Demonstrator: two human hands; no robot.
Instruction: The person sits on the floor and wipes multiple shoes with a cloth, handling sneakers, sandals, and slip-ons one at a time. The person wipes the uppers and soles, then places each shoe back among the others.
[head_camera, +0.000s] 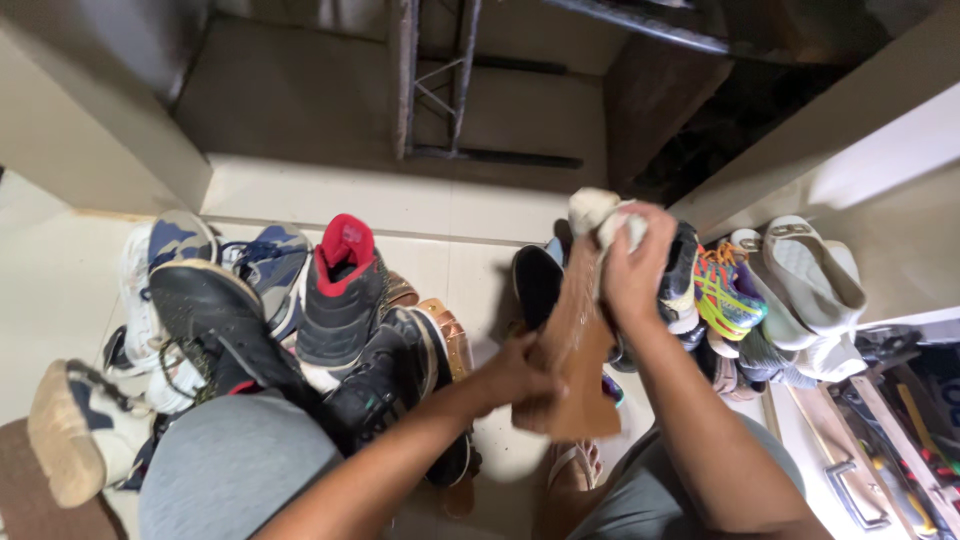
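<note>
My left hand grips the lower end of a brown flat sandal, holding it sole-up in front of me. My right hand presses a crumpled whitish cloth against the sandal's upper end. Both arms reach in from the bottom edge, above my grey shorts. Behind the sandal a dark shoe stands on the pale tiled floor.
A pile of sneakers lies to the left: a black-and-red high shoe, a black sneaker, a blue-patterned pair. To the right sit a multicoloured running shoe and white sandals. A metal frame stands ahead; a tool tray lies at lower right.
</note>
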